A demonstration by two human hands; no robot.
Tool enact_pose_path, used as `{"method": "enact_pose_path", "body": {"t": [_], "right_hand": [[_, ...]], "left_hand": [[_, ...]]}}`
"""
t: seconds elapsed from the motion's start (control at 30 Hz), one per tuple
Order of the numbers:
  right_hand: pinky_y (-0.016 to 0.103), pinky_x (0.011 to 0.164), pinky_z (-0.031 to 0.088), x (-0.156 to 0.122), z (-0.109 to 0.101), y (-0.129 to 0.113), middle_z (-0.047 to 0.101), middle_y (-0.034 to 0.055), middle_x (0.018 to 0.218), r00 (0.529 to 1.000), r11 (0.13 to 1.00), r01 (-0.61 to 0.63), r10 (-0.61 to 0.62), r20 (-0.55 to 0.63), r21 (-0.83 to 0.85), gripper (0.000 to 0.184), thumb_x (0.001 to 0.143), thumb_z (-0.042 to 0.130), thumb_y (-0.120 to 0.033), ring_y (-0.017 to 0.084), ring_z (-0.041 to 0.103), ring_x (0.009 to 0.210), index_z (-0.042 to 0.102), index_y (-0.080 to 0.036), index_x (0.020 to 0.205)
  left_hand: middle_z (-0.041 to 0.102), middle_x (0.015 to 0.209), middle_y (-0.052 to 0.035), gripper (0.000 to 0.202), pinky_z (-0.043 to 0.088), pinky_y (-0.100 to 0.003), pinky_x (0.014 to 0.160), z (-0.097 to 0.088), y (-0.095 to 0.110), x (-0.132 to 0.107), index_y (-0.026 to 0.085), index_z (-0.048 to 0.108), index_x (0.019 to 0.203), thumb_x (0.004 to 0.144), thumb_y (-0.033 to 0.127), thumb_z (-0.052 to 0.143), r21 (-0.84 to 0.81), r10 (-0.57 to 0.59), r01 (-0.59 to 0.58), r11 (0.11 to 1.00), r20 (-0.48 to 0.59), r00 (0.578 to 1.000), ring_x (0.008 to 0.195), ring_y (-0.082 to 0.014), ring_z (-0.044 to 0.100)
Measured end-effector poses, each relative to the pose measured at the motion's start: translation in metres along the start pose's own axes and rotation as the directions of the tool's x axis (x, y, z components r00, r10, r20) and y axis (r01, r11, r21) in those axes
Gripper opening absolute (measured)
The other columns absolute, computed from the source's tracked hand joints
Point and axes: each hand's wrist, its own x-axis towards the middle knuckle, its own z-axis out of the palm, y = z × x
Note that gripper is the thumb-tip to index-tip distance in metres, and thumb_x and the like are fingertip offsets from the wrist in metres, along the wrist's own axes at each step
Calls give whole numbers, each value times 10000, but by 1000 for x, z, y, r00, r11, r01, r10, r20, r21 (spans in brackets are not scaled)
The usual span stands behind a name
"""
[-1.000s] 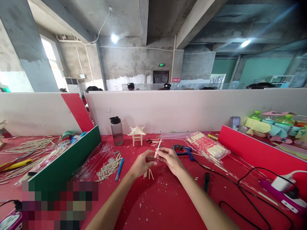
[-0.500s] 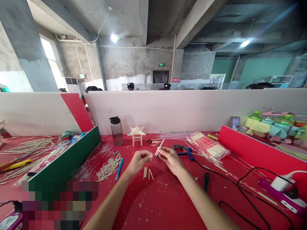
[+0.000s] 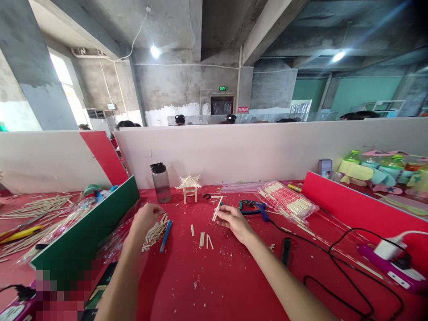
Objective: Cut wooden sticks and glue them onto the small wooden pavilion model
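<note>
My right hand (image 3: 233, 220) pinches thin wooden sticks (image 3: 218, 207), which slant up from its fingertips over the middle of the red table. My left hand (image 3: 147, 218) is at the left, curled over a pile of short stick pieces (image 3: 154, 234); whether anything is between its fingers cannot be made out. Several cut sticks (image 3: 202, 240) lie in front of me between the hands, and a short stick piece (image 3: 192, 230) rests just left of them. Behind these stands a small pavilion model (image 3: 190, 189) built of sticks.
A dark-lidded bottle (image 3: 162, 183) stands left of the model. Beside the stick pile lies a blue pen-like tool (image 3: 166, 236). To the right are a blue glue gun (image 3: 262, 211) with its black cable, bagged sticks (image 3: 289, 200) and a purple power strip (image 3: 394, 267). Dividers (image 3: 90, 223) edge the space.
My left hand has moved left from the centre to the stick-piece pile. The short stick piece now shows where that hand was. My right hand stays nearly in place, holding the sticks.
</note>
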Motion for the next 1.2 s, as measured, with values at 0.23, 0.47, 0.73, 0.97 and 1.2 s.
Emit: {"method": "enact_pose_path", "body": {"t": [0.23,0.47,0.73,0.97,1.2], "right_hand": [[240,637,530,0,1,2,742,42,823,999,998,-14,15,28,-64,365,611,859,-418,146,671,719,678,-170,809],[234,590,521,1,1,5,757,76,858,999,991,-22,28,42,-130,408,604,858,-443,173,694,744,678,-164,841],[245,609,526,4,-2,6,705,5,715,1000,995,6,-4,17,-100,407,541,893,-423,136,643,629,714,-167,802],[270,708,544,3,-2,6,747,37,801,999,996,14,-9,53,-85,397,574,881,-436,147,677,691,723,-172,826],[291,727,551,1,-1,5,760,64,806,998,995,29,-24,51,-95,418,560,884,-455,186,703,748,749,-164,829]], "left_hand": [[762,976,-92,276,465,-292,718,3,-19,-3,234,751,912,759,161,534,280,-122,100,955,60,991,936,-282,695],[751,859,-107,267,434,-294,662,-6,6,-9,234,735,834,851,386,516,285,-85,91,954,-35,996,830,-291,696],[738,1039,-78,408,493,-265,769,41,77,-29,212,652,1231,906,427,532,-358,560,-513,780,34,828,843,-198,677],[723,986,-76,406,502,-295,801,76,98,-46,248,615,1305,905,304,583,-404,694,-637,657,-4,720,826,-190,659],[702,1019,-71,338,498,-298,850,91,94,-46,259,644,1261,939,301,552,-441,700,-653,616,-74,710,905,-187,651]]}}
